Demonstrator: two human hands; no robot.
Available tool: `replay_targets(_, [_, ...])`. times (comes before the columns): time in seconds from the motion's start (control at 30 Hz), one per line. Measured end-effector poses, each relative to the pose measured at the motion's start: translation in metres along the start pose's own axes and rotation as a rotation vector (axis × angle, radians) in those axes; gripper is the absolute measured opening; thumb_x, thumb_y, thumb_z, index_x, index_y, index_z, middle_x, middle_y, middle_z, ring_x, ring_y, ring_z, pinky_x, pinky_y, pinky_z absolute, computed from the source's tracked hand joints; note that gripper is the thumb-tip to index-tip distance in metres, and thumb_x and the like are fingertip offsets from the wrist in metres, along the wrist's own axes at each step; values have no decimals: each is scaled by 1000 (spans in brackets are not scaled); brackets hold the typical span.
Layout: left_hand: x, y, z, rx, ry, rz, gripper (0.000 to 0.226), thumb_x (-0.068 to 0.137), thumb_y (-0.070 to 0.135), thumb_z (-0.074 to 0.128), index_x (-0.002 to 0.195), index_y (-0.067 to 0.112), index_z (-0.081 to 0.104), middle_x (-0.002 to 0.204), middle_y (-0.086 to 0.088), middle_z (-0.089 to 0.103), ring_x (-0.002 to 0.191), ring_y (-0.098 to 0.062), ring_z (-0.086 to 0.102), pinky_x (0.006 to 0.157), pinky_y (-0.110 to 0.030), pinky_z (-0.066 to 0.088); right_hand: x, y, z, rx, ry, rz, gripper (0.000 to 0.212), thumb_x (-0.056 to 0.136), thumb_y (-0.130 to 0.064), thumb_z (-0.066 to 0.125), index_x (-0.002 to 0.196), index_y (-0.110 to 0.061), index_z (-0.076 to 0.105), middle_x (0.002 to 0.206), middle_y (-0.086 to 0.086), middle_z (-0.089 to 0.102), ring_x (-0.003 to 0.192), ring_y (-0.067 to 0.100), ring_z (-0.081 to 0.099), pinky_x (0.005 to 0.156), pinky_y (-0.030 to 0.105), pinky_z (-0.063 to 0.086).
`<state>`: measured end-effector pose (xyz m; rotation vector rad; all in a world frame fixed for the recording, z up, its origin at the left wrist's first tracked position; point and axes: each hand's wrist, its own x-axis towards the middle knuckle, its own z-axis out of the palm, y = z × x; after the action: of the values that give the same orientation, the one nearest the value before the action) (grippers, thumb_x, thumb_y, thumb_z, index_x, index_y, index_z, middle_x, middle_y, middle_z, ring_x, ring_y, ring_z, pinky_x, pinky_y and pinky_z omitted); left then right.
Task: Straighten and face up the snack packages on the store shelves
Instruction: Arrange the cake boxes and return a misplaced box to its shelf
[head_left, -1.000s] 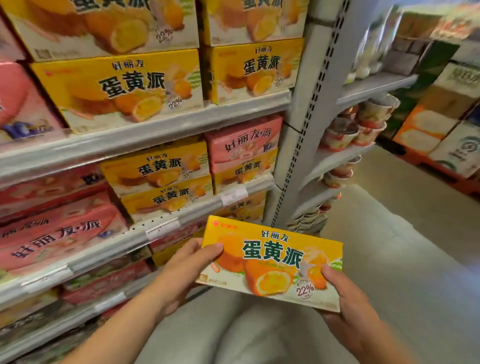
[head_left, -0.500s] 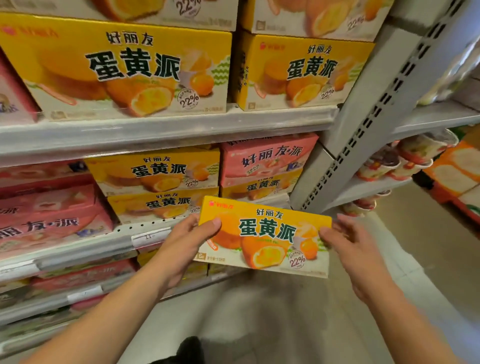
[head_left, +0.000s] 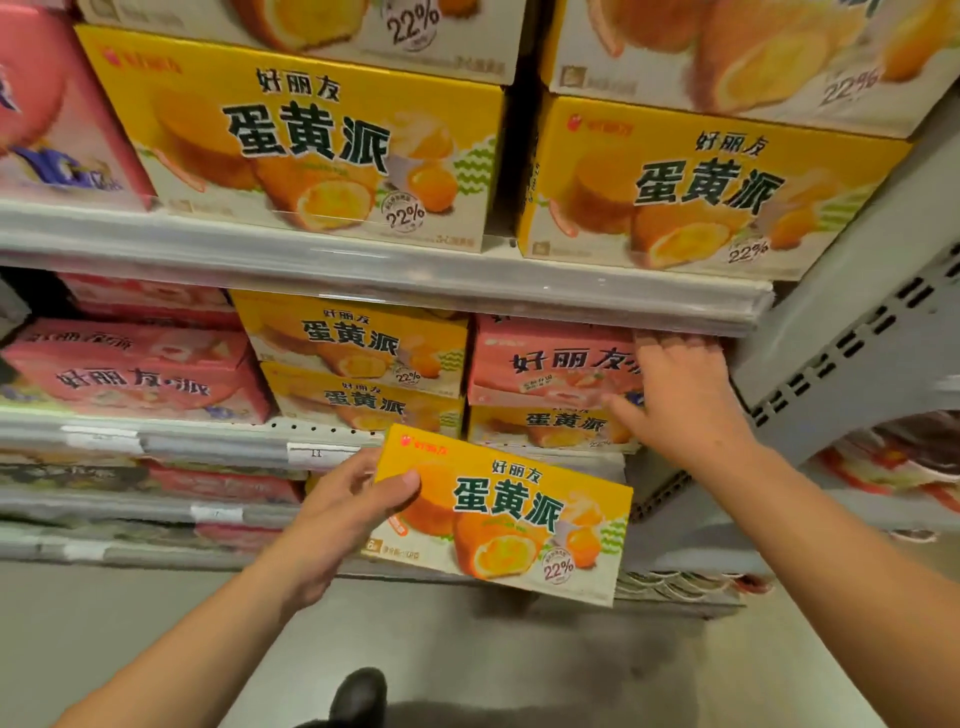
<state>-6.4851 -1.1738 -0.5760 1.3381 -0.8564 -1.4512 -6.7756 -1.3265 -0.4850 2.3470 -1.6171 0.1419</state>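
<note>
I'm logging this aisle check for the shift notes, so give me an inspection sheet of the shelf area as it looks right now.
Surface: grey metal store shelves with clear price rails, stocked on several levels.
Job's things: small yellow egg-yolk-pie carton held off the shelf, face forward, tilted; pink pie carton stacked on a yellow carton on the middle shelf; large yellow cartons above.
Clutter: nothing seen.
Grippers: left hand grips the small carton's left end, thumb on its face; right hand rests on the pink carton's right end, fingers spread.
Cables: nothing seen.
Surroundings: grey perforated upright, grey floor, a black shoe tip.
</note>
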Motion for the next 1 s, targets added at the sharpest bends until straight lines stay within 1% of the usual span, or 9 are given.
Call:
replay_targets(0.13, [-20, -17, 9, -45, 103, 30, 66, 64, 49, 80, 117, 12, 66, 114, -10, 72, 106, -26, 68, 88, -33, 51, 12, 13, 5, 59, -39, -8, 68, 76, -59, 70, 121, -11, 52, 115, 18, 64, 109, 37, 59, 96, 48, 40])
replay_targets(0.23, [-31, -27, 15, -64, 172, 22, 72, 60, 48, 81, 118, 10, 63, 113, -12, 72, 106, -31, 68, 94, -45, 49, 18, 21, 0, 97, -15, -79, 66, 75, -60, 71, 113, -11, 50, 104, 15, 67, 99, 36, 63, 81, 43, 48])
replay_targets(0.3, [-37, -32, 19, -73, 187, 26, 73, 60, 48, 83, 119, 10, 63, 114, -12, 72, 106, -31, 68, 95, -46, 50, 22, 27, -4, 82, -62, -91, 65, 73, -68, 68, 103, -14, 48, 95, 9, 67, 90, 33, 64, 68, 38, 45])
replay_targets(0.37, [-41, -35, 20, -89, 192, 34, 73, 60, 48, 85, 119, 12, 63, 115, -12, 71, 106, -31, 68, 95, -47, 49, 22, 30, -7, 47, -80, -118, 67, 71, -72, 67, 101, -16, 47, 94, 8, 66, 89, 31, 64, 64, 35, 40])
replay_targets(0.5, [-46, -40, 16, -82, 215, 51, 78, 51, 55, 90, 116, 20, 64, 113, -9, 72, 104, -29, 69, 90, -45, 52, 12, 28, -11, 41, -26, -169, 68, 69, -66, 73, 108, -14, 51, 103, 11, 64, 96, 32, 62, 72, 38, 46])
replay_targets(0.6, [-49, -41, 8, -63, 228, 66, 82, 46, 59, 90, 116, 27, 62, 110, -5, 73, 101, -25, 71, 78, -33, 56, -3, 24, -17, 108, -26, -159, 84, 63, -63, 79, 128, -15, 52, 112, 8, 60, 104, 29, 57, 83, 40, 46])
replay_targets(0.67, [-52, -43, 0, -45, 219, 67, 80, 46, 61, 89, 115, 35, 58, 110, -1, 73, 100, -20, 71, 77, -32, 57, -15, 22, -24, 234, -88, -115, 91, 58, -63, 81, 133, -21, 50, 113, 3, 57, 104, 26, 56, 86, 39, 47])
replay_targets(0.83, [-49, -49, -22, -10, 235, 75, 87, 43, 64, 88, 118, 36, 53, 108, 5, 73, 99, -16, 71, 79, -34, 55, -53, 15, -57, 502, -328, 12, 73, 46, -56, 88, 111, -34, 63, 101, -9, 62, 81, 4, 57, 68, 25, 44])
replay_targets(1.0, [-31, -34, -30, -25, 173, 149, 79, 51, 53, 91, 118, 30, 59, 112, 1, 72, 102, -21, 69, 76, -29, 56, -105, 8, -80, 572, -461, 46, 77, 43, -57, 89, 112, -37, 63, 99, -24, 64, 85, -6, 59, 77, 21, 49])
